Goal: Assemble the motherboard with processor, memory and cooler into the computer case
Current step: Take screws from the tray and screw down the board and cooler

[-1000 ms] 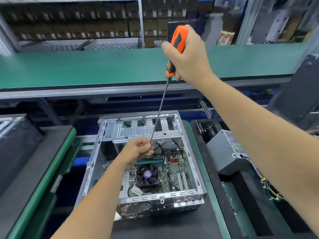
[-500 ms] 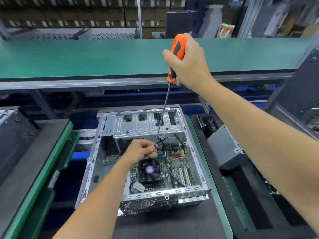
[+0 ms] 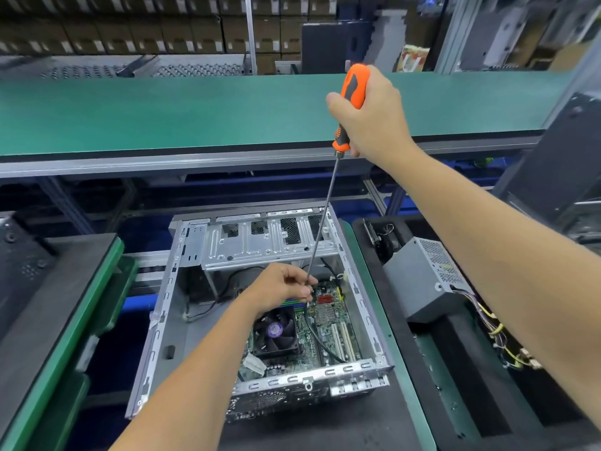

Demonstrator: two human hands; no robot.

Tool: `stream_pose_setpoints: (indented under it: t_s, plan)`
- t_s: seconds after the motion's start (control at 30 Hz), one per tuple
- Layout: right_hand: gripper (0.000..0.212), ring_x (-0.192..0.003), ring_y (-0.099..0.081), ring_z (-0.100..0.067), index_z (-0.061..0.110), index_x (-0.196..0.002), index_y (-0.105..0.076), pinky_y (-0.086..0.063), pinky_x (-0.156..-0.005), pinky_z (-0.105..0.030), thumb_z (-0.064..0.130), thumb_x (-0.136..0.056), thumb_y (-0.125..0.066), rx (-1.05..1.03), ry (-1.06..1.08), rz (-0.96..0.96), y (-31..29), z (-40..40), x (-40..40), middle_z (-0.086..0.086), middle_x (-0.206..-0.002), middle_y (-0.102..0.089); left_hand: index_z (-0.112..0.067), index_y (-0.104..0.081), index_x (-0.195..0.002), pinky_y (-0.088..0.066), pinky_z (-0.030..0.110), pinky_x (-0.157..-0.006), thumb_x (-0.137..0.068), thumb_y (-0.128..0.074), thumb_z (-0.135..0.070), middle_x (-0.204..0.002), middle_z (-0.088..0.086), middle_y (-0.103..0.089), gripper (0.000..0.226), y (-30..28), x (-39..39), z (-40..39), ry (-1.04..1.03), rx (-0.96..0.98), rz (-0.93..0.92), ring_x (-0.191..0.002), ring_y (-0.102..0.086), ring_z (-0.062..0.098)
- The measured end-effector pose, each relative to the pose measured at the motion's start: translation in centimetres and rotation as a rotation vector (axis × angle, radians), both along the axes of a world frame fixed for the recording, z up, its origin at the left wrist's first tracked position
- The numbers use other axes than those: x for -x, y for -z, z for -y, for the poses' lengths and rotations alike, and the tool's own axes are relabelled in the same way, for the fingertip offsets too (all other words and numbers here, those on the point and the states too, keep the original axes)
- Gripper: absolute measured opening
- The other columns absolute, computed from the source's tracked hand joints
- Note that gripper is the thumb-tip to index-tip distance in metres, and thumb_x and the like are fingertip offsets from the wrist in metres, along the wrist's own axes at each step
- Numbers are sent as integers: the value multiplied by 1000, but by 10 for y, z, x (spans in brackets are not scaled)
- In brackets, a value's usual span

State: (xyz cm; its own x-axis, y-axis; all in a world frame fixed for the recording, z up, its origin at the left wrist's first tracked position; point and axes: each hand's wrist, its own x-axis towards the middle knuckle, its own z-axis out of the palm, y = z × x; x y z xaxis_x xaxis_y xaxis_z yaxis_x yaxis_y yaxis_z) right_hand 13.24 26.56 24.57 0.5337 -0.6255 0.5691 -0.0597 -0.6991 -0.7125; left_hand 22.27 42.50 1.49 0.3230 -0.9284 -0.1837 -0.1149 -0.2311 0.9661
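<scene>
Open-topped computer case: drive cage roofs the far end; cooler crowds the near motherboard.

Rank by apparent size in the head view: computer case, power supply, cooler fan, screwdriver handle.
1. computer case
2. power supply
3 and 4. cooler fan and screwdriver handle: look alike, and the handle sits nearer the camera, so unranked.

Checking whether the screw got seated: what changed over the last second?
The left hand and screwdriver tip moved from over the memory toward the motherboard's right part. Both grips stayed: right hand on the handle, left pinching the shaft.
</scene>
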Motion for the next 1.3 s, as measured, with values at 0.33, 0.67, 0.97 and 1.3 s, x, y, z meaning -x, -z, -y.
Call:
stream_pose_setpoints:
  t_s: [0.33, 0.67, 0.97, 1.3]
  plan:
    - [24, -42, -55, -15, 13, -86, -38, -43, -36, -23, 25, -92, -58, -24, -96, -93, 20, -2, -2, -7, -67, -49, -10, -65, -74, -57, 24, -64, -84, -67, 0, -70, 5, -67, 14, 4, -2, 30, 137, -188, 424, -63, -68, 14]
    - [29, -43, -59, -15, 13, -81, -38, -45, -37, -23, 26, -90, -62, -64, -253, -185, 52, -9, 0, -6, -62, -53, -16, -75, -76, -52, 29, -79, -77, -76, -19, -79, -12, -66, 4, 19, 10, 41, 306, -324, 751, -74, -61, 5]
    - [28, -55, -56, -23, 18, -81, -39, -46, -40, -24, 30, -89, -63, -76, -321, -255, 72, -13, 6, -11, -67, -52, -26, -73, -69, -46, 23, -82, -71, -79, -19, -73, -22, -60, 9, 34, 20, 40, 168, -355, 775, -75, -54, 2]
    - [26, -45, -55, -9, 19, -82, -41, -46, -41, -22, 30, -91, -63, -64, -361, -250, 80, -9, 12, -2, -64, -50, -18, -75, -82, -50, 32, -87, -75, -77, -14, -104, -5, -66, 9, 40, 16, 52, 232, -421, 819, -99, -59, 16]
